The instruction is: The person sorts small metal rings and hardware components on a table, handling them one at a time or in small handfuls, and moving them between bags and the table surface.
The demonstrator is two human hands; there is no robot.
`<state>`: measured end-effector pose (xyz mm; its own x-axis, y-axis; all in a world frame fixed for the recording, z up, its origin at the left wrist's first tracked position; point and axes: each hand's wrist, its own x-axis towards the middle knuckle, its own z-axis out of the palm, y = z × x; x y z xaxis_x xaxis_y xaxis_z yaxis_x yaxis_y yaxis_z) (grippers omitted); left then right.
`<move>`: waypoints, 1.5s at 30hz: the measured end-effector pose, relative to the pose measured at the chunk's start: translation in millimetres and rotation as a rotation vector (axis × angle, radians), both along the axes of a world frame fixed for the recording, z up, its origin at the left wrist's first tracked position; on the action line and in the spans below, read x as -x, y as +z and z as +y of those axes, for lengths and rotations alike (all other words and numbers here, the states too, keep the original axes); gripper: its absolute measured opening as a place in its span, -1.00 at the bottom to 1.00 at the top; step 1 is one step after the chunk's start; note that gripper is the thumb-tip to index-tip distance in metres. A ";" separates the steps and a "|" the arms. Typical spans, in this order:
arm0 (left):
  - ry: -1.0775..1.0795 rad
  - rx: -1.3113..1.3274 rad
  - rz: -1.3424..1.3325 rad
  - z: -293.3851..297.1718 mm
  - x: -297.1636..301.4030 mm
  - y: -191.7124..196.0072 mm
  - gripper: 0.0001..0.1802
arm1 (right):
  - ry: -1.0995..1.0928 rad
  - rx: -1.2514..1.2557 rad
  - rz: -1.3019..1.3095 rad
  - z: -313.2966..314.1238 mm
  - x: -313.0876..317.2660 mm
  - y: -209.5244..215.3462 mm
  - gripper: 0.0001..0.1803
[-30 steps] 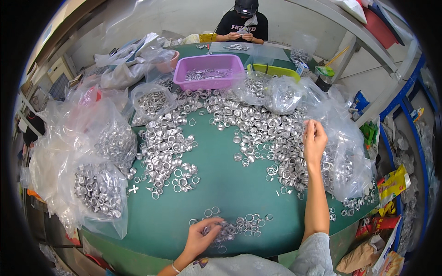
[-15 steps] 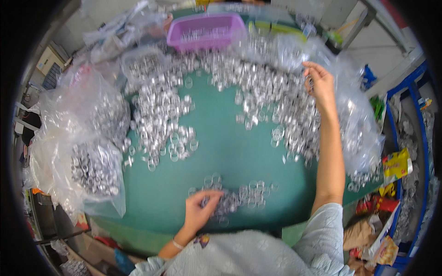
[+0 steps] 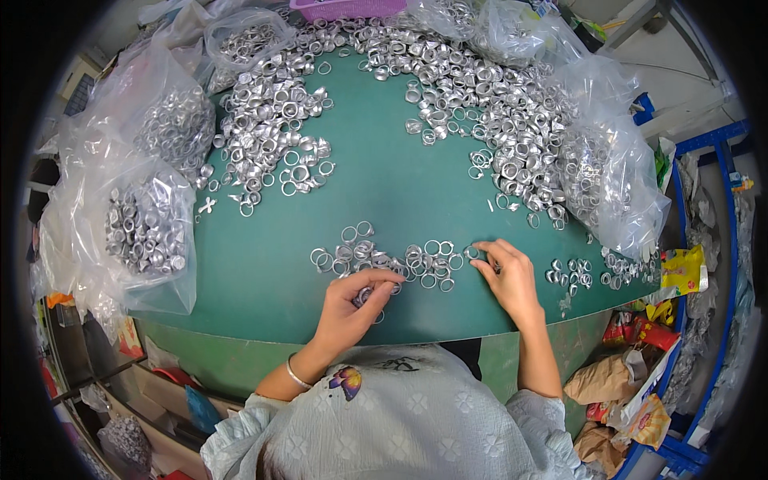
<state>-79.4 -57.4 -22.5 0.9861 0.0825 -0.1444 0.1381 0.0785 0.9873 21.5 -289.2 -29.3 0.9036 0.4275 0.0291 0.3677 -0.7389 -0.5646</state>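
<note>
Together, low in the frame, our left hand (image 3: pixel 349 302) pinches metal rings (image 3: pixel 364 296); our right hand (image 3: pixel 506 276) fingers a ring (image 3: pixel 474 253) on the green worktop (image 3: pixel 384 200).

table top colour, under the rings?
Dark green table top, seen in the head view, under the silver metal rings.
</note>
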 end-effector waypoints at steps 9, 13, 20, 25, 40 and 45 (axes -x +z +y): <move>-0.107 -0.032 -0.018 -16.2 10.4 4.9 -0.55 | -0.052 -0.676 0.064 25.4 44.5 7.3 -0.88; -0.147 -0.004 -0.055 -25.8 11.4 8.3 -0.50 | 0.048 -0.811 0.075 35.4 56.9 7.5 -0.86; -0.199 -0.011 -0.068 -31.0 12.8 11.9 -0.59 | 0.153 -0.773 0.024 38.8 64.8 9.2 -0.85; -0.174 -0.016 -0.072 -31.7 15.5 12.2 -0.61 | 0.151 -0.767 0.020 39.4 67.2 7.2 -0.84; -0.211 0.437 0.074 -24.9 14.7 3.7 -0.83 | 0.026 -0.791 0.277 33.1 68.1 8.2 -0.70; -0.156 1.004 0.228 -17.2 12.2 -8.7 -0.79 | -0.218 -0.481 0.110 15.2 37.1 -6.9 -0.65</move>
<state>-91.6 -74.6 -31.2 0.9161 -0.3049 -0.2603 0.3924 0.8145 0.4273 -15.6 -274.0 -36.2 0.9785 0.1919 0.0753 0.1543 -0.4396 -0.8848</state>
